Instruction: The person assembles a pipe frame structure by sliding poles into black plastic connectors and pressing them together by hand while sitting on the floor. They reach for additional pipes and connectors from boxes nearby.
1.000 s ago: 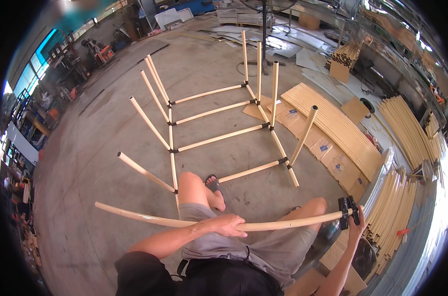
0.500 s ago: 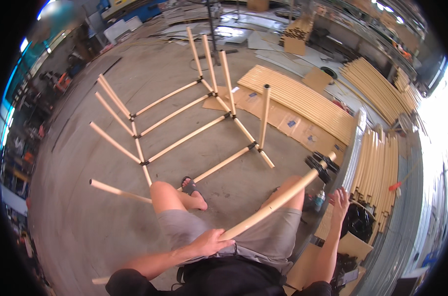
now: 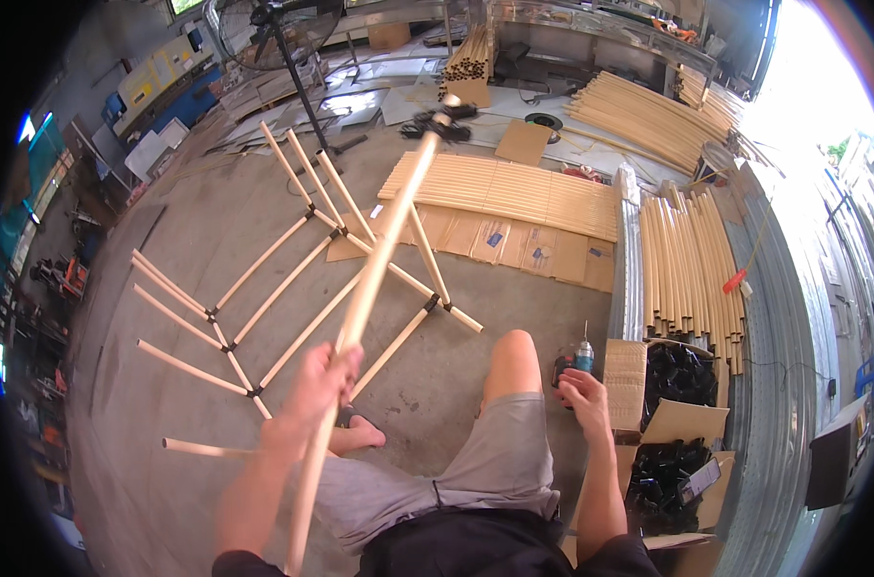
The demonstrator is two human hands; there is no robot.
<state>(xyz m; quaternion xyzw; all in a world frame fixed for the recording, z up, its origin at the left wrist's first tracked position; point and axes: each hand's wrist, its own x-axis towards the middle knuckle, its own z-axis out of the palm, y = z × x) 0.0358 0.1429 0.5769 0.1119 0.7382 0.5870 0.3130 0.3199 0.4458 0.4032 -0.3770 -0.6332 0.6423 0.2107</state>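
Plainly, the beige pipe [image 3: 377, 269] is in the left hand [image 3: 331, 373], whose fingers are wrapped around it below its middle. It slants up and away from the person, its near end low beside the left forearm and its far end raised well beyond both hands. Near that far end it bears black pipe joints [image 3: 441, 126], blurred. The hands are apart: the right hand [image 3: 583, 392] is off the pipe, well to its right, with fingers curled at the cordless drill [image 3: 583, 357], which has its bit pointing up; whether they grip it, I cannot tell.

Behind the held pipe, a pipe frame [image 3: 284, 288] with black corner joints lies on the concrete floor [image 3: 129, 452], several of its pipes sticking up. Right of the right forearm, two cartons hold black fittings; a phone-like object [image 3: 699, 481] rests on the nearer lot. Past them is a bundle of beige pipes [image 3: 687, 260]. Farther off, a row of pipes [image 3: 499, 192] lies beside flattened cardboard [image 3: 495, 238], and a pedestal fan [image 3: 298, 88] stands at upper left.
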